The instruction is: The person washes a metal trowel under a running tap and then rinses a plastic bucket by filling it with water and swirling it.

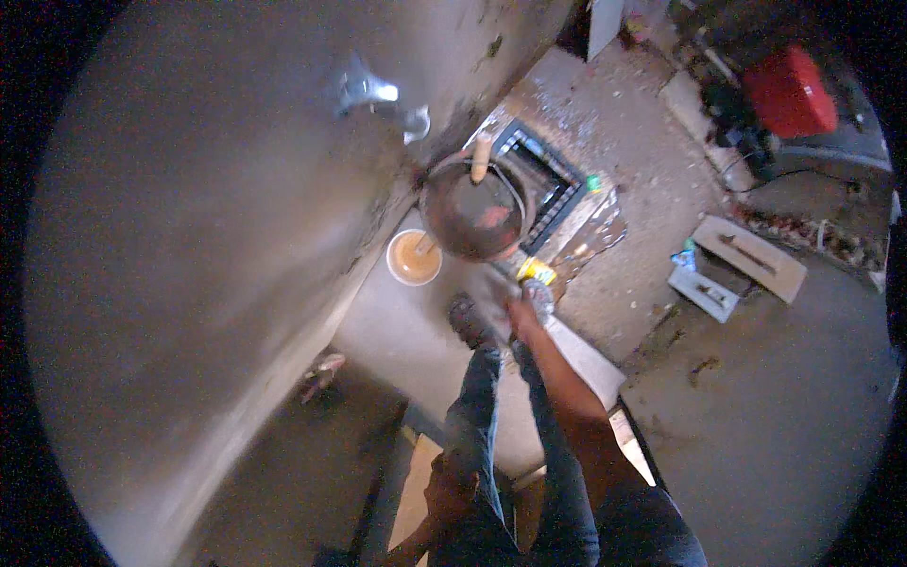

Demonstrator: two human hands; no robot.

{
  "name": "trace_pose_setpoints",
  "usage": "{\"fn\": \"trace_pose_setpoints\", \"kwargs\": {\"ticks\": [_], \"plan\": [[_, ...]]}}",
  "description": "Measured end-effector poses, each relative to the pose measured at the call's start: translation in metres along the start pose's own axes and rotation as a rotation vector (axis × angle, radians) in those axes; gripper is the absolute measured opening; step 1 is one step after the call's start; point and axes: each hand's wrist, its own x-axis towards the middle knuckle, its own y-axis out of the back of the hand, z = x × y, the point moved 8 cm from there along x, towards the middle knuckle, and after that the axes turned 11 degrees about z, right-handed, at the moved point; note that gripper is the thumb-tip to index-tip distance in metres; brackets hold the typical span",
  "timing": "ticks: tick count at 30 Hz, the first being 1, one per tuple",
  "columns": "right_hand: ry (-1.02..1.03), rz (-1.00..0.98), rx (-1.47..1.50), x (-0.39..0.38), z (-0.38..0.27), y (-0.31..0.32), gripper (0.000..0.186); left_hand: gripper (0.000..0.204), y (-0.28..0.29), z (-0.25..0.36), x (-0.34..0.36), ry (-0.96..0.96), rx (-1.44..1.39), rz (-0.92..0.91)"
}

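Observation:
My right arm reaches down past my jeans to the floor. At its end my right hand (521, 317) is beside a greyish, crumpled-looking lump (539, 299); its fingers are too blurred to tell whether they grip it. My left hand (452, 487) is low by my left thigh, its fingers indistinct. A yellow tin or tub (537, 271) is just beyond my right hand. Farther off stands a round dark bucket (452, 231) with a wooden-handled tool (482, 159) at its rim. Left of my right hand is a white bowl (414, 280) of light brown mix.
A wall (217, 189) rises on the left, with a shiny fitting (364, 90). A dark rectangular frame (576, 189) lies behind the bucket. Two floats, one large (779, 274) and one small (694, 286), lie at the right. A red container (789, 92) is at the far right.

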Motion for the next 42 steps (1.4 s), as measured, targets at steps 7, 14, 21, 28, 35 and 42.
{"fn": "trace_pose_setpoints", "kwargs": {"ticks": [7,14,21,28,35,42], "plan": [[0.316,-0.357,-0.879,-0.325,-0.147,0.086,0.068,0.042,0.091,0.026,-0.051,0.086,0.024,0.122],[0.339,-0.748,-1.271,-0.422,-0.101,0.174,0.076,0.042,0.099,0.024,-0.102,-0.152,0.175,-0.321],[0.325,-0.774,-1.102,-0.456,-0.170,0.154,0.071,0.041,0.091,-0.008,-0.112,-0.195,0.021,-0.477],[0.416,-0.697,-0.964,-0.457,-0.232,0.134,0.066,0.032,0.117,0.128,-0.052,-0.098,-0.070,-0.239],[0.435,-0.507,-0.930,-0.464,-0.276,0.166,0.061,0.022,0.133,0.206,-0.062,-0.239,-0.164,-0.214],[0.377,-0.335,-0.843,-0.391,-0.251,0.153,0.050,0.020,0.281,0.203,0.015,-0.431,0.026,0.422]]}}
